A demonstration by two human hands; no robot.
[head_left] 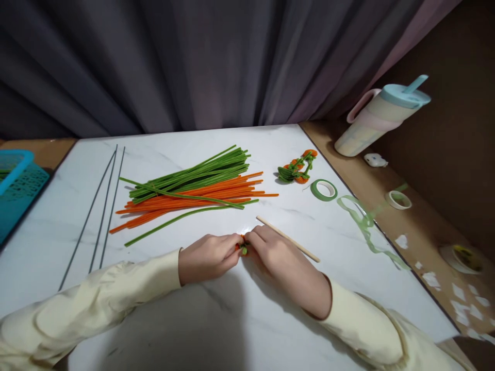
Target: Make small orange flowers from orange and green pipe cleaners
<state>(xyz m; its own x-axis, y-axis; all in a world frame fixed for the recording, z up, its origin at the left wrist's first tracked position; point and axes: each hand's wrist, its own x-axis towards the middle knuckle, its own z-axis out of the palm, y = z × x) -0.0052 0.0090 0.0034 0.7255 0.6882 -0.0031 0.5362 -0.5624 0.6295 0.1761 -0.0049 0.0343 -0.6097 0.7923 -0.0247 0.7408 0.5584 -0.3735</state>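
My left hand (pixel 207 256) and my right hand (pixel 276 255) meet at the front middle of the white marble table (pixel 232 319). Together they pinch a small orange and green pipe-cleaner piece (pixel 243 249), mostly hidden by my fingers. A thin wooden stick (pixel 288 239) lies just behind my right hand. Farther back rests a pile of green pipe cleaners (pixel 193 178) over orange pipe cleaners (pixel 193 201).
Three thin dark wires (pixel 101 216) lie at the left. Finished orange-green pieces (pixel 297 169), a green tape roll (pixel 324 189) and a loose tape strip (pixel 367 226) sit at the right. A blue basket (pixel 15 185) stands far left. A lidded cup (pixel 381 116) lies off-table right.
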